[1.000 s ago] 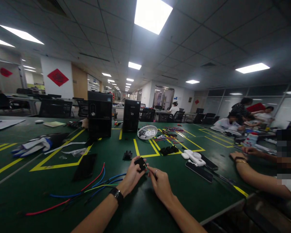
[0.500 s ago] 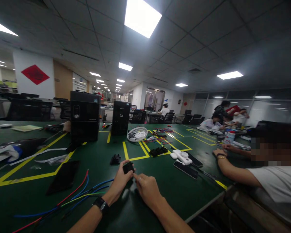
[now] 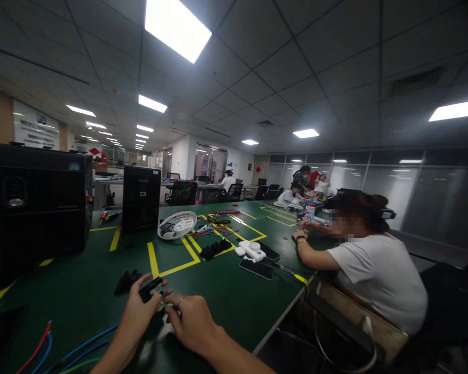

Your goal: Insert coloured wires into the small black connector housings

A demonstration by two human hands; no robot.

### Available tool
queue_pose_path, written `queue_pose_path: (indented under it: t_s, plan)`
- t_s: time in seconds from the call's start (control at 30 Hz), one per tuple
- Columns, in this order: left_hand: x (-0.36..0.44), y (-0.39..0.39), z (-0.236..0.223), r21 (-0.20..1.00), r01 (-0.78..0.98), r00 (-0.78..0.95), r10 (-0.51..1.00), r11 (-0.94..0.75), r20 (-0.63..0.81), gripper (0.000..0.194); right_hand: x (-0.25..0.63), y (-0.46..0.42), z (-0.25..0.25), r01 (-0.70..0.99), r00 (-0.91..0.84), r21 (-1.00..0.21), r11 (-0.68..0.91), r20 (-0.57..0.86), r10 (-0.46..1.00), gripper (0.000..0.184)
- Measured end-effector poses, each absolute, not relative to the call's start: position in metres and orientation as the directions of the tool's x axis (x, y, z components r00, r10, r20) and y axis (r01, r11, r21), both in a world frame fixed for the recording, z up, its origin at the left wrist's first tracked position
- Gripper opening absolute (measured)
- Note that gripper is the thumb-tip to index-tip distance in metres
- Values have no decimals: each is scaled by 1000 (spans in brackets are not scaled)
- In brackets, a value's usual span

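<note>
A small black block [image 3: 151, 290] is gripped in my left hand [image 3: 134, 317], between thumb and fingers, just above the table. Close beside it, my right hand [image 3: 195, 322] has thumb and forefinger pinched on a thin green wire [image 3: 166, 305], whose end lies near the block. Whether the wire enters the block I cannot tell. Another black block [image 3: 127, 281], with raised ridges, rests on the table behind my left hand. Loose blue wires [image 3: 88, 345] and a red wire [image 3: 42, 345] lie to the left of my forearm.
A white basket [image 3: 177, 225], several black ridged pieces [image 3: 216, 249] and coloured wires stand or lie farther back on the green table [image 3: 218, 301]. Two black computer towers [image 3: 141, 200] are at left. Phones [image 3: 256, 269] and a white device [image 3: 250, 250] lie right. A co-worker [image 3: 378, 270] sits at right.
The view has turned right, so everything sits farther left. My hands stay together at the black block; a green wire now shows at my right fingertips.
</note>
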State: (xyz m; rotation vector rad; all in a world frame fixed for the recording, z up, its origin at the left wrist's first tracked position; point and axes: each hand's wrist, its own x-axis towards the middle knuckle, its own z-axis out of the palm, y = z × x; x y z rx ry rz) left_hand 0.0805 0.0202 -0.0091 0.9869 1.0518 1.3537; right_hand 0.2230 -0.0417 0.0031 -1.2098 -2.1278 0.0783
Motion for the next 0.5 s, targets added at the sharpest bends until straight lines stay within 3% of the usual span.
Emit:
queue_pose_path:
  t_s: [0.1, 0.17, 0.33, 0.5]
  plan:
    - [75, 17, -8, 934, -355, -55, 998, -32, 13, 50, 222, -43, 2, 724, -276, -447, 525, 509, 815, 26]
    - [70, 16, -11, 948, -302, -111, 991, -103, 73, 51, 223, -41, 6, 720, -298, -446, 533, 494, 817, 28]
    - [72, 15, -11, 976, -88, -153, 971, -201, 186, 58, 236, -33, 36, 728, -502, -276, 627, 407, 763, 24]
    - [75, 13, 11, 961, -75, -298, 925, -268, 235, 56, 224, -45, 40, 776, -430, -240, 584, 477, 767, 30]
